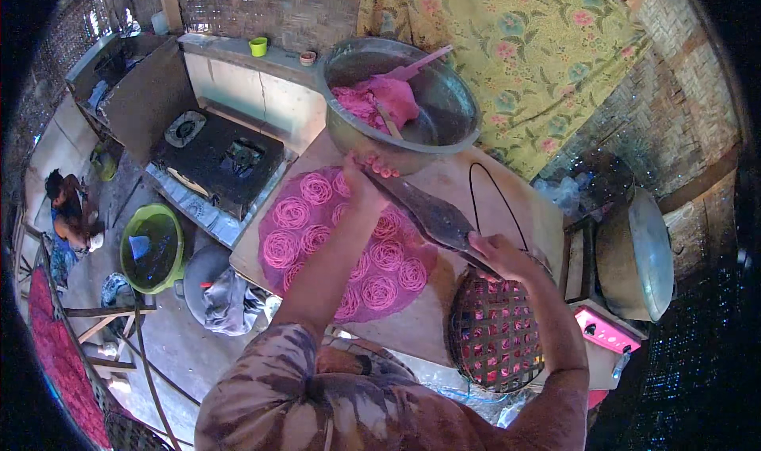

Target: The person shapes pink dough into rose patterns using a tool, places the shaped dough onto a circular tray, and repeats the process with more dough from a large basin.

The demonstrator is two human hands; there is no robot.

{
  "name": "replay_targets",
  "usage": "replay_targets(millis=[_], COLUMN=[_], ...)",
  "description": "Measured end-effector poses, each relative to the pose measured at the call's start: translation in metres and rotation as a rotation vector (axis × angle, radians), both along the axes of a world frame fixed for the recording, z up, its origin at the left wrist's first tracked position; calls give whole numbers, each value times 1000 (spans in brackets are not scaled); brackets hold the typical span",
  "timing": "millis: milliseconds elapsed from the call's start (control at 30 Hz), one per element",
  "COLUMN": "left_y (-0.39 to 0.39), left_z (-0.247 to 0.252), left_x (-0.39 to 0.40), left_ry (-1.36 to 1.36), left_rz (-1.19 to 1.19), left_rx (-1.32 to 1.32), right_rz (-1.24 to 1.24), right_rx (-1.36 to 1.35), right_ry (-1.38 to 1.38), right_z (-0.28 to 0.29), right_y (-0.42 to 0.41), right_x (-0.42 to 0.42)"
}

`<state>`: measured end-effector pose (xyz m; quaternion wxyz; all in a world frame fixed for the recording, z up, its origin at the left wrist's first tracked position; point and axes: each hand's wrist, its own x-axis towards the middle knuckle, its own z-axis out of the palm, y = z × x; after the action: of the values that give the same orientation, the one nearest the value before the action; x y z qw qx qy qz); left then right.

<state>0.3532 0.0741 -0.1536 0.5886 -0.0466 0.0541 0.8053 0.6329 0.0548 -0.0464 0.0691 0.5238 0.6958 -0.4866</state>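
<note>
A long dark wooden hand press (pixel 437 216) spans the gap between my two hands above the table. At its far left end my left hand (pixel 364 183) is wrapped around it, and my right hand (pixel 500 253) grips its near right end. Below my left forearm lies a round pink-stained mat (pixel 351 255) bearing several coils of thin pink strands (pixel 379 291). Just beyond the press stands a large metal basin (pixel 404 145), holding pink dough (pixel 395 97), a pink spatula (pixel 423 61) and a wooden stick (pixel 389 121). An openwork woven basket (pixel 496 335) sits under my right hand.
On the left are a two-burner stove (pixel 217 148), a green tub (pixel 178 255) of dark liquid and a grey lidded container (pixel 199 284) with cloth on it. A person (pixel 71 213) sits low at far left. A large metal pot (pixel 630 255) stands at right.
</note>
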Motion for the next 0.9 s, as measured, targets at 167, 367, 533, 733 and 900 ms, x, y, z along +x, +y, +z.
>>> replay_targets(millis=[167, 367, 533, 733, 900], left_y=[6, 11, -3, 16, 16], left_z=[-4, 5, -2, -29, -36], left_x=[14, -8, 6, 16, -13], left_ry=[-25, 8, -16, 48, 16], left_rz=[51, 17, 27, 64, 68], left_rx=[73, 169, 42, 152, 139], right_rz=[7, 12, 26, 35, 86], right_rx=[91, 99, 7, 84, 50], right_ry=[-111, -14, -26, -66, -7], right_z=[15, -8, -3, -12, -37], right_y=[11, 17, 15, 32, 40], right_x=[2, -2, 10, 13, -11])
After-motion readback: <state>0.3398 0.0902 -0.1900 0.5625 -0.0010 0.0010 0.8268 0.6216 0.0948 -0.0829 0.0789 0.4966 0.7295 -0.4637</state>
